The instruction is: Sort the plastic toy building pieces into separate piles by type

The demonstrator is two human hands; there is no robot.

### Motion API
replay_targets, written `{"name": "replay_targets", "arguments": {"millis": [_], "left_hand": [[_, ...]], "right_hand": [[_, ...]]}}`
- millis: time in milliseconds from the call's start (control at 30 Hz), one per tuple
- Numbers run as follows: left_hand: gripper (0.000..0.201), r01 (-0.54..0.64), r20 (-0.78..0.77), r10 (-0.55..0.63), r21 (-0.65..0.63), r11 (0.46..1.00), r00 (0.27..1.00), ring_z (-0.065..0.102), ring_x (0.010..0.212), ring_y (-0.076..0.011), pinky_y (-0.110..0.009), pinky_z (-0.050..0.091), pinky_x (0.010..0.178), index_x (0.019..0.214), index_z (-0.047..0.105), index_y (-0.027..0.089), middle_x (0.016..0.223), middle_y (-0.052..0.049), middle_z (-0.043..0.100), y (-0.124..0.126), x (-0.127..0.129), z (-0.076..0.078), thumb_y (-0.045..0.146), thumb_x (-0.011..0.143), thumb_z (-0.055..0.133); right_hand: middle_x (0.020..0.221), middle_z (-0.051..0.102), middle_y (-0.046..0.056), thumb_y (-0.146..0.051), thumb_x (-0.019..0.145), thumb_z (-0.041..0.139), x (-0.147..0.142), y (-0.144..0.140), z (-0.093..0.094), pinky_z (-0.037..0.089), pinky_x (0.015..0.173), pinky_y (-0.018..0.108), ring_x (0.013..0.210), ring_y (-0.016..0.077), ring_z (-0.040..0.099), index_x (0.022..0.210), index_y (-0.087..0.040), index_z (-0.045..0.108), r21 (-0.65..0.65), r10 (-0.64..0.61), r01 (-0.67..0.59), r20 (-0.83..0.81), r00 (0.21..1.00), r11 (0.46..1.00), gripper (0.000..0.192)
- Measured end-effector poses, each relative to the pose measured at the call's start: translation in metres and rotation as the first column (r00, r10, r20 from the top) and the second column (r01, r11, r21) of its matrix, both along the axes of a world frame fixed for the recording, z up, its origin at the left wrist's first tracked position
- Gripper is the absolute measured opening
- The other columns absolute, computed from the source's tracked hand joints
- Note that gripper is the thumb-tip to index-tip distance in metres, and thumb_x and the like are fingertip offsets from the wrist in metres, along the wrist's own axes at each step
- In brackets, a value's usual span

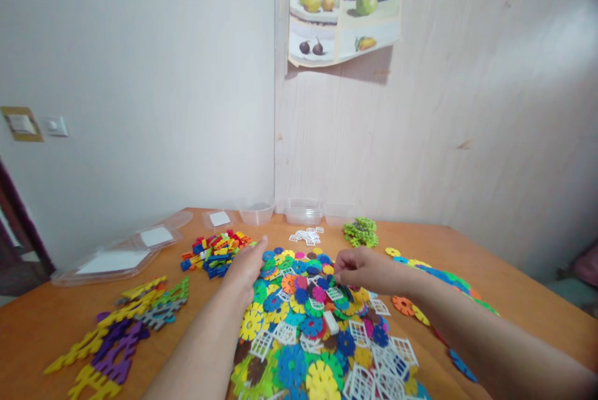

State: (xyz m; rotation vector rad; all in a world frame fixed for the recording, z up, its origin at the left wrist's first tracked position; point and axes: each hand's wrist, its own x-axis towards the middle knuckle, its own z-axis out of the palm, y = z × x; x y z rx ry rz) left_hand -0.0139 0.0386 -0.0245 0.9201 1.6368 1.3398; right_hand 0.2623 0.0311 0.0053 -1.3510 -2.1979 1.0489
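Observation:
A heap of colourful notched plastic discs point(292, 366) mixed with white lattice window pieces point(359, 333) covers the middle of the table. My left hand point(246, 268) rests along the heap's left edge, thumb stretched forward and apart; its other fingers are mostly hidden. Over the far right part of the heap, my right hand point(352, 268) is closed with fingers curled in a pinch. What lies between those fingertips, if anything, cannot be made out. A small white block point(331, 323) lies among the discs, between the two hands.
Red, blue and yellow bricks point(217, 252) are piled left of my left hand. Purple and yellow notched strips point(114, 341) lie nearer. White lattice pieces point(307, 236), green pieces point(360, 232) and clear tubs point(303, 210) are at the back. More discs point(404, 306) lie right; clear lids point(112, 263) left.

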Motion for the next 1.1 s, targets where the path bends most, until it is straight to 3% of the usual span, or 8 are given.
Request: {"name": "replay_targets", "arguments": {"millis": [233, 433, 567, 700, 767, 867, 967, 1100], "left_hand": [[0.047, 0.004, 0.033, -0.004, -0.007, 1.000, 0.999, 0.063, 0.077, -0.0225, -0.030, 0.048, 0.062, 0.077, 0.054, 0.019, 0.081, -0.007, 0.064, -0.004, 0.003, 0.005, 0.064, 0.069, 0.066], [0.046, 0.004, 0.031, -0.003, -0.003, 1.000, 1.000, 0.062, 0.082, -0.0227, -0.031, 0.048, 0.065, 0.079, 0.056, 0.019, 0.084, -0.007, 0.064, -0.003, 0.002, 0.004, 0.062, 0.068, 0.067], [0.046, -0.001, 0.036, 0.000, 0.016, 1.000, 0.999, 0.063, 0.081, -0.0235, -0.031, 0.048, 0.063, 0.076, 0.056, 0.019, 0.082, -0.007, 0.065, -0.001, 0.002, 0.001, 0.062, 0.066, 0.068], [0.045, -0.009, 0.043, 0.008, 0.029, 1.000, 0.999, 0.063, 0.077, -0.0230, -0.031, 0.048, 0.061, 0.074, 0.055, 0.019, 0.078, -0.007, 0.065, -0.002, 0.002, 0.001, 0.062, 0.066, 0.069], [0.044, -0.012, 0.049, 0.011, 0.029, 1.000, 0.999, 0.064, 0.074, -0.0224, -0.030, 0.048, 0.060, 0.073, 0.055, 0.020, 0.076, -0.006, 0.065, -0.003, 0.003, 0.002, 0.061, 0.067, 0.068], [0.041, 0.001, 0.086, -0.004, 0.030, 1.000, 0.996, 0.064, 0.071, -0.0221, -0.030, 0.049, 0.058, 0.073, 0.055, 0.020, 0.071, -0.006, 0.065, -0.004, 0.004, 0.004, 0.059, 0.070, 0.067], [0.039, 0.005, 0.084, -0.008, 0.031, 1.000, 0.996, 0.064, 0.070, -0.0225, -0.031, 0.049, 0.059, 0.074, 0.056, 0.019, 0.070, -0.007, 0.065, -0.005, 0.005, 0.006, 0.057, 0.072, 0.066], [0.044, -0.028, 0.000, 0.028, 0.022, 0.999, 1.000, 0.064, 0.072, -0.0233, -0.031, 0.049, 0.059, 0.076, 0.057, 0.019, 0.072, -0.007, 0.066, -0.003, 0.005, 0.005, 0.062, 0.071, 0.064]], "right_hand": [[0.074, 0.063, 0.000, -0.044, 0.076, 0.067, -0.002, -0.026, -0.003, 0.031, 0.048, 0.022, 0.059, 0.0121, 0.054, 0.103, -0.023, 0.063, 0.138, -0.014, -0.029, 0.301, 0.953, 0.990, 0.034], [0.079, 0.069, 0.004, -0.034, 0.082, 0.057, -0.014, -0.033, -0.004, 0.029, 0.056, 0.025, 0.068, 0.0157, 0.057, 0.084, -0.021, 0.068, 0.375, -0.062, -0.130, 0.459, 0.886, 0.918, 0.017], [0.079, 0.069, 0.006, -0.024, 0.083, 0.051, -0.017, -0.035, -0.002, 0.027, 0.057, 0.026, 0.068, 0.0155, 0.056, 0.078, -0.020, 0.066, 0.453, -0.076, -0.164, 0.466, 0.882, 0.876, 0.017], [0.076, 0.065, 0.003, -0.024, 0.085, 0.048, -0.016, -0.030, -0.003, 0.028, 0.058, 0.025, 0.066, 0.0134, 0.054, 0.075, -0.019, 0.062, 0.511, -0.090, -0.088, 0.314, 0.945, 0.855, 0.018], [0.071, 0.062, 0.001, -0.025, 0.084, 0.051, -0.017, -0.024, -0.004, 0.029, 0.057, 0.024, 0.065, 0.0126, 0.053, 0.074, -0.020, 0.061, 0.459, -0.114, 0.025, 0.167, 0.979, 0.888, 0.015], [0.060, 0.056, -0.003, -0.022, 0.080, 0.056, -0.021, -0.008, -0.006, 0.031, 0.053, 0.022, 0.057, 0.0107, 0.050, 0.069, -0.019, 0.057, 0.165, -0.231, 0.240, -0.071, 0.970, 0.957, 0.011], [0.052, 0.054, -0.004, -0.018, 0.078, 0.057, -0.029, 0.013, -0.007, 0.034, 0.045, 0.021, 0.045, 0.0095, 0.049, 0.066, -0.019, 0.052, -0.074, -0.332, 0.324, -0.139, 0.933, 0.943, 0.014], [0.054, 0.057, -0.002, -0.015, 0.086, 0.054, -0.042, 0.045, -0.006, 0.042, 0.044, 0.020, 0.046, 0.0094, 0.054, 0.066, -0.018, 0.051, -0.205, -0.377, 0.339, -0.195, 0.905, 0.918, 0.020]]}}
